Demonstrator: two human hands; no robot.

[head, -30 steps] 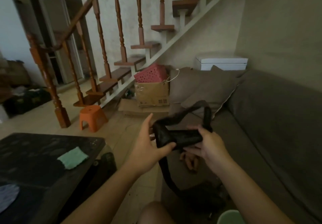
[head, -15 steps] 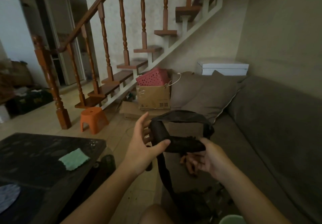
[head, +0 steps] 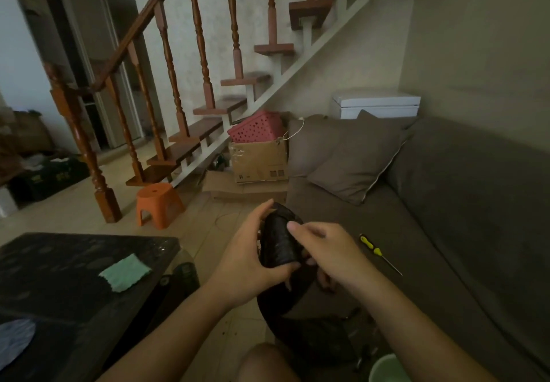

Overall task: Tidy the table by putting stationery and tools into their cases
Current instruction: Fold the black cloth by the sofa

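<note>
Pouch [head: 278, 240], black and rolled, is held in mid-air above the sofa [head: 446, 218] edge, long axis running away from the viewer. Left hand [head: 253, 258] is wrapped around its left side; right hand [head: 326, 252] pinches its top. Screwdriver [head: 376, 250] lies on the sofa nearby, tip pointing right.

Two bare arms are showing, coming up from the bottom of the view. No sleeves are covering them, from the wrists down to the edge of the picture. The left hand [head: 253, 258] is wearing no glove, ring or watch. The right hand [head: 329, 252] is bare too, with short, plain nails showing. A bare knee [head: 266, 363] is poking up between the arms.
</note>
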